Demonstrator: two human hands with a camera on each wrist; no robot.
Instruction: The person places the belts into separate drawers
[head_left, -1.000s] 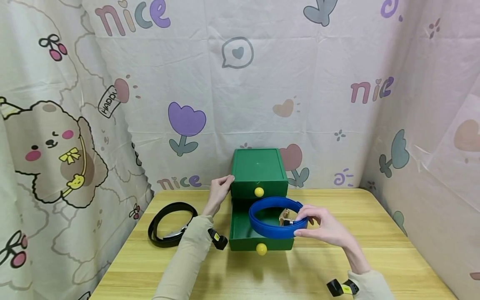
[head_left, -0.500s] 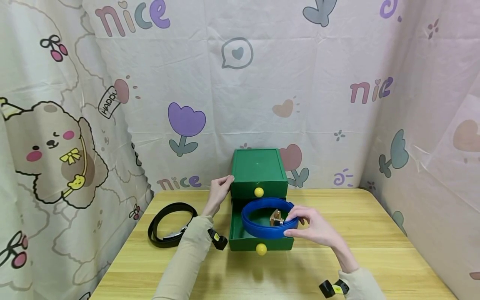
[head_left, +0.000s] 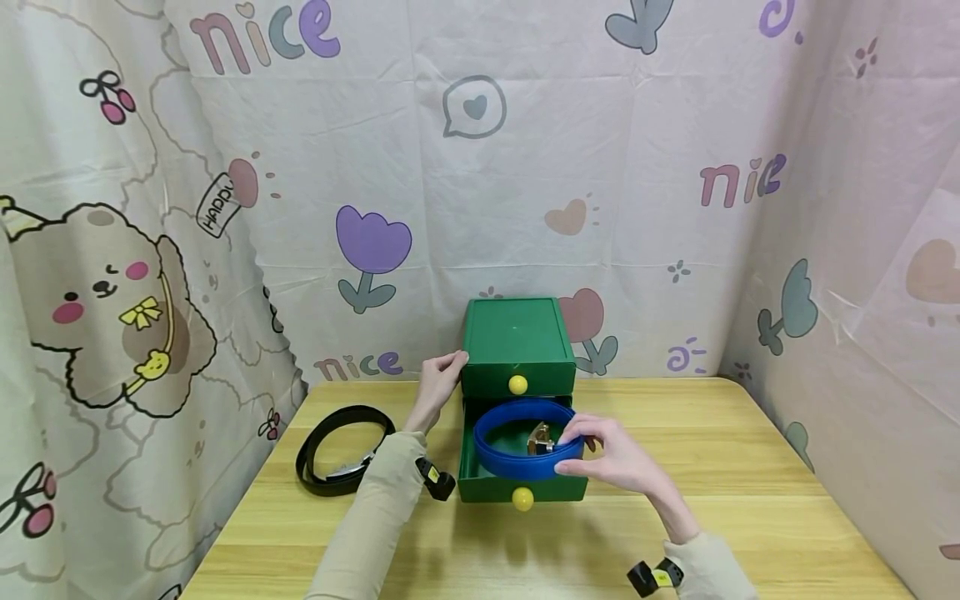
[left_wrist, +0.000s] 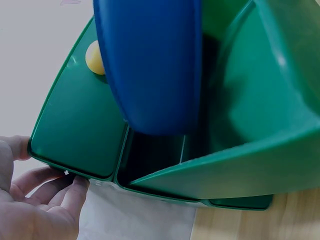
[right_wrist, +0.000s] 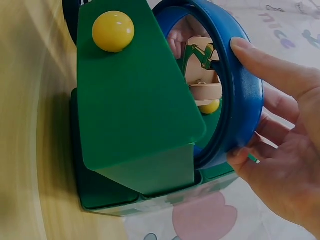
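A coiled blue belt [head_left: 498,464] with a gold-toned buckle [head_left: 537,439] is pinched at its right side by my right hand [head_left: 615,454]. It overlaps the pulled-out lower drawer [head_left: 480,490] of a small green cabinet [head_left: 517,329] in the head view. The right wrist view has the thumb and fingers of that hand on the band's two edges. My left hand [head_left: 437,385] holds the cabinet's upper left side; in the left wrist view its thumb and fingers grip the corner of the upper part.
A coiled black belt [head_left: 307,454] with a silver buckle lies left of the cabinet on the wooden table [head_left: 675,508]. Yellow round knobs front both drawers, the upper one [head_left: 517,384] being pushed in. A patterned curtain [head_left: 480,192] hangs behind.
My right hand has carried the blue belt leftward, from the drawer's right edge to over its middle. The left hand and the cabinet have stayed in place.
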